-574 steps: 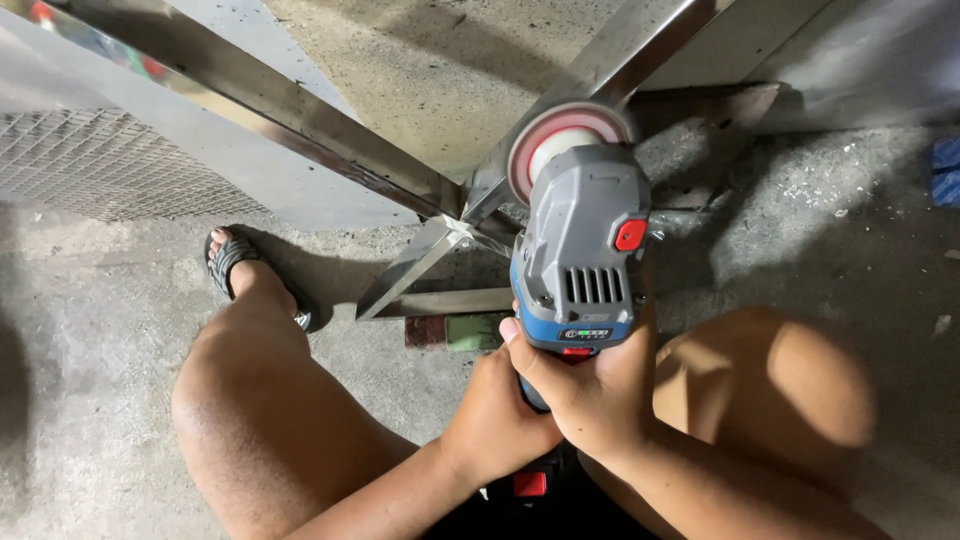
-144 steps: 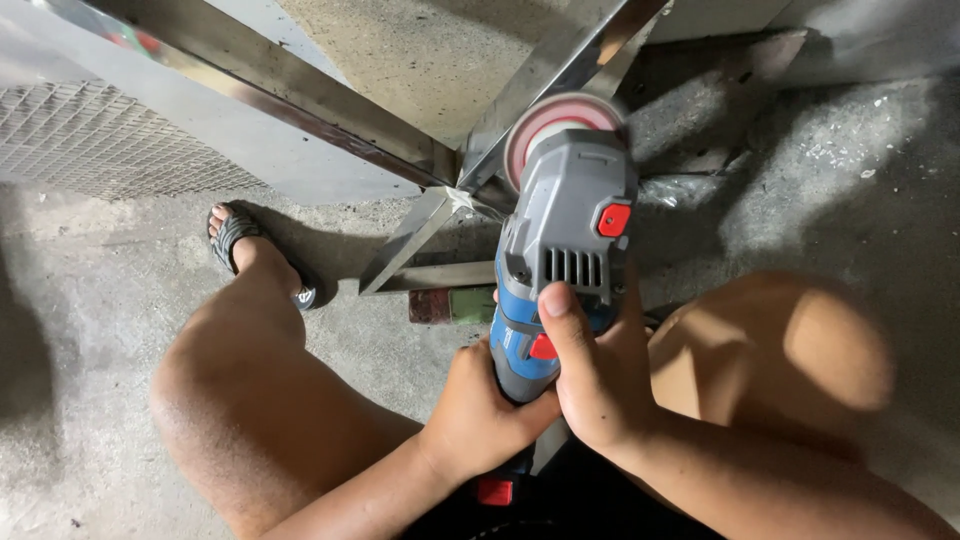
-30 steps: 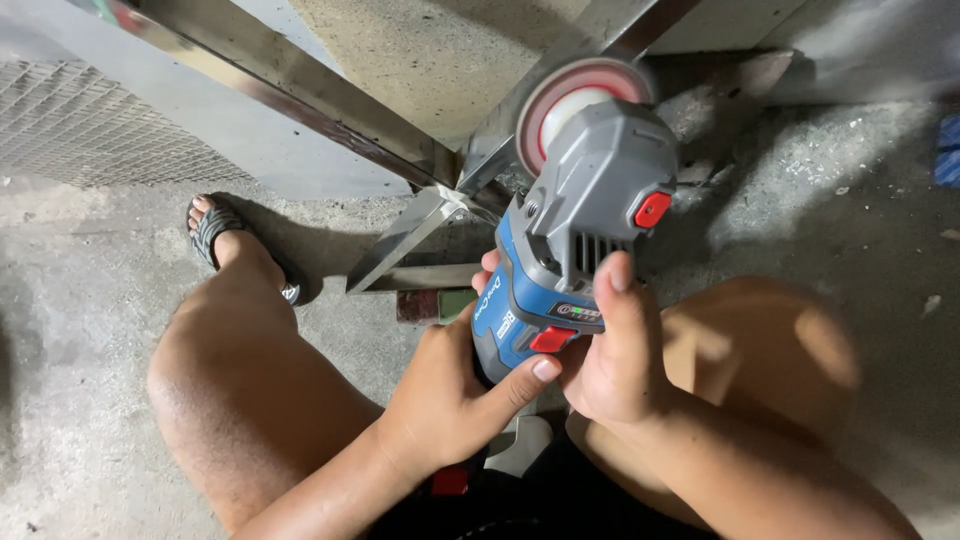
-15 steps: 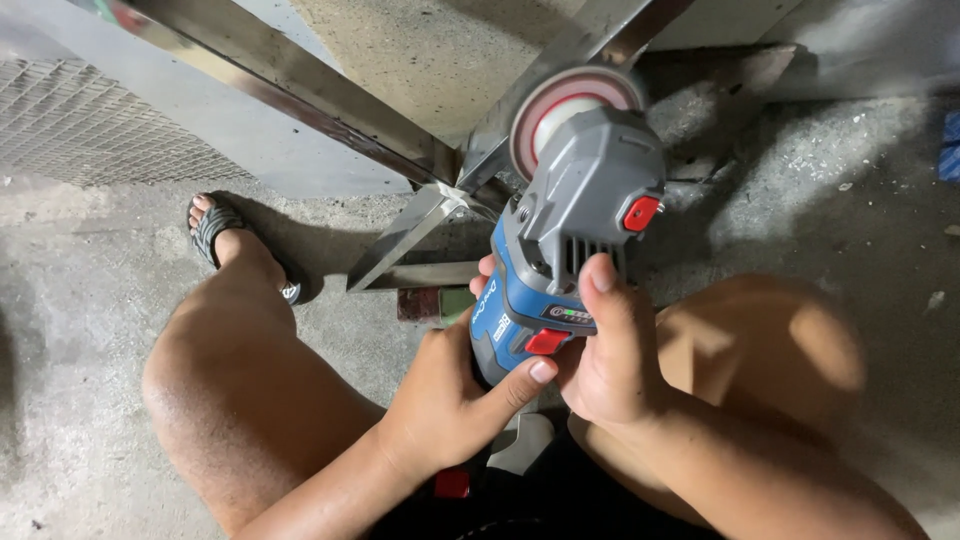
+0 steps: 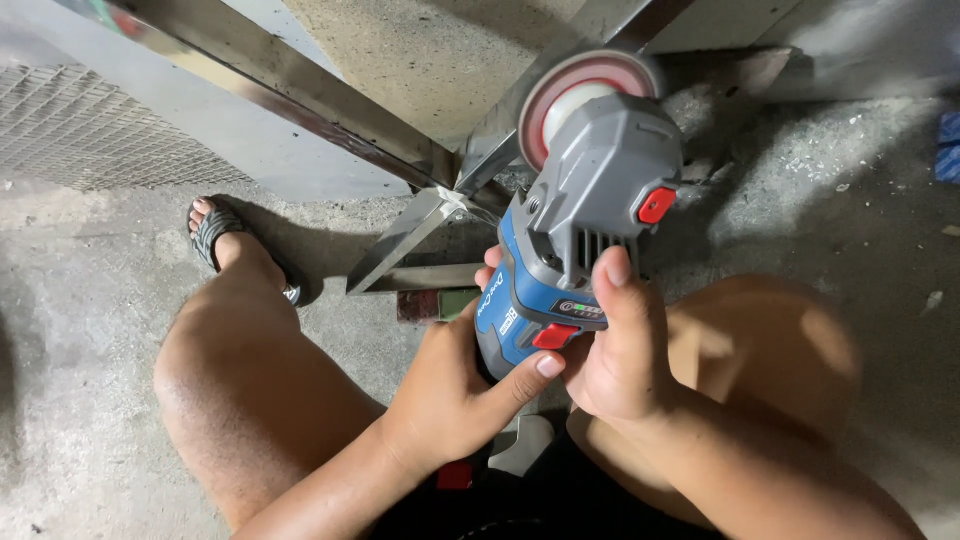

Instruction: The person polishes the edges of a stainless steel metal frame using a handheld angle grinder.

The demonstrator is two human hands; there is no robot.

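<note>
Both hands — left [image 5: 455, 385], right [image 5: 620, 355] — clamped around the grinder [image 5: 575, 245], held up before the knees. Its disc [image 5: 560, 85] sits near the steel frame [image 5: 440, 205] joint, contact unclear — grinding looks underway, unfinished.

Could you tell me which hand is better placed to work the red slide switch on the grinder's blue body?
Left, probably. The left hand has its thumb tip touching the red slide switch on the grinder; the right hand wraps the body, thumb up on the grey housing.
</note>
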